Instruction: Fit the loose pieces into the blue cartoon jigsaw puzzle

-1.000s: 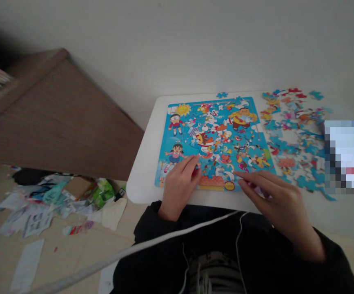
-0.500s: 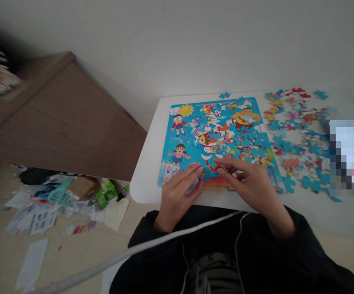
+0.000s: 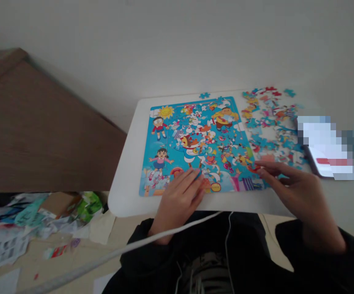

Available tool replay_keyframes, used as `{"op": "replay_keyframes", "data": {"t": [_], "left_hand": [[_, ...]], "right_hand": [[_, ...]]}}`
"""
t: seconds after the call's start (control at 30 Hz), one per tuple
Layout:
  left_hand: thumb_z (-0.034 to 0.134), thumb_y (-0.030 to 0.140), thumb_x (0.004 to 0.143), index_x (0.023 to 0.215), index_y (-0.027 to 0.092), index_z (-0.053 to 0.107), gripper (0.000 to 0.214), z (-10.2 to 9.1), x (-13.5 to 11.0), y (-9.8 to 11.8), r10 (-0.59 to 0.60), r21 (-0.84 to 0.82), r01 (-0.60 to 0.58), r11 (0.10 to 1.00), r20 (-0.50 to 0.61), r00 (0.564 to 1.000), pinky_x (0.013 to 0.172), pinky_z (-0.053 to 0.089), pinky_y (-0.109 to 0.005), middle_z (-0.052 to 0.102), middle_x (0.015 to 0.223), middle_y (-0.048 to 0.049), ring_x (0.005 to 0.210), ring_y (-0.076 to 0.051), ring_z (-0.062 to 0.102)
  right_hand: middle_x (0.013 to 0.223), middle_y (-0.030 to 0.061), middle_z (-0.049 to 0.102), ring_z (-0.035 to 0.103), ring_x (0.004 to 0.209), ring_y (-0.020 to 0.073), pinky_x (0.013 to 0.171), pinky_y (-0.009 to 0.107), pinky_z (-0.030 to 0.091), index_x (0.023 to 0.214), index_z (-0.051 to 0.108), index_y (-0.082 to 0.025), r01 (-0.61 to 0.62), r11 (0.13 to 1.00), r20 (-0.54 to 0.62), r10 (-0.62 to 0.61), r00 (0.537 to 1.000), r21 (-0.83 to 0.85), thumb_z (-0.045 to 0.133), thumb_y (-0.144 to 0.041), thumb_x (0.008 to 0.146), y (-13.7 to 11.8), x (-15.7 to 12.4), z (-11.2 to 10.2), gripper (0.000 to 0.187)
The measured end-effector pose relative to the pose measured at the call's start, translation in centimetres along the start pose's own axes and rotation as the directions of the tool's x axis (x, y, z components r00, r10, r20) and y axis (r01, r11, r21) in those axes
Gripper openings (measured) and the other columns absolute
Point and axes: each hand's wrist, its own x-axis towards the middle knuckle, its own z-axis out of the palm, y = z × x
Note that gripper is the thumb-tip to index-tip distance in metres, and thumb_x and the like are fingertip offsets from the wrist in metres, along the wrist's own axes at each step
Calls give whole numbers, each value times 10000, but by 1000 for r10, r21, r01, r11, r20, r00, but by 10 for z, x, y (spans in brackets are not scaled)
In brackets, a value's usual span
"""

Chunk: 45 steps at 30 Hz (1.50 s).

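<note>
A blue cartoon jigsaw board (image 3: 177, 122) lies on a white table (image 3: 124, 179). My left hand (image 3: 179, 196) rests flat on the board's near edge, fingers stretched out and close together. My right hand (image 3: 299, 192) reaches over the board's lower right corner, fingers extended, its fingertips touching a reddish puzzle piece (image 3: 254, 167) at the board's right edge. Whether it grips that piece is unclear. A heap of loose puzzle pieces (image 3: 268, 122) lies to the right of the board.
A blurred-out phone-like object (image 3: 326, 151) lies right of the loose pieces. A brown wooden cabinet (image 3: 42, 139) stands at the left. Paper scraps and packaging (image 3: 42, 216) litter the floor below it. A white cable (image 3: 118, 253) crosses my lap.
My right hand has moved from the board's lower middle out to its lower right corner. My left hand stays on the near edge. The view has shifted so the table sits further left.
</note>
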Motion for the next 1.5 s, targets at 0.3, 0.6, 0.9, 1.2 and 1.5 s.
{"op": "replay_keyframes", "data": {"t": [0.3,0.6,0.9,1.2,1.5], "left_hand": [[526,217,864,1149,146,562,296,16,11,21,85,-44,-84,996,31,996,886,528,-379,626,1149,-94,1074,-216,578],[510,190,872,995,139,625,176,12,12,13,141,-35,-141,989,0,990,805,555,-344,677,1021,-81,919,-186,635],[522,176,865,975,149,643,165,8,7,5,176,-5,-176,984,14,984,780,570,-342,691,1004,-59,873,-176,652],[474,170,894,1048,168,625,216,-3,-4,-4,211,34,-214,976,91,973,838,543,-338,667,1078,-58,953,-173,635],[446,183,899,1097,178,615,261,-6,-9,-25,204,67,-215,974,135,969,909,498,-346,639,1136,-63,1029,-195,600]], "right_hand": [[715,7,693,571,514,111,457,232,460,921,694,-237,-25,990,165,3,986,137,584,-396,791,-27,-15,18,233],[714,-4,679,579,563,101,539,215,472,971,678,-217,132,989,161,-142,977,74,545,-298,830,-32,-15,32,210],[731,-3,658,577,607,110,559,231,455,1015,663,-207,220,955,-25,-229,973,-200,552,-279,830,-20,-5,15,227],[751,10,653,576,696,124,664,254,476,945,672,-190,363,923,40,-361,932,-126,547,-205,836,-15,-25,21,166],[789,7,652,590,737,128,679,258,472,933,672,-204,216,915,-117,-270,956,-341,581,-222,814,24,-25,-20,150]]}}
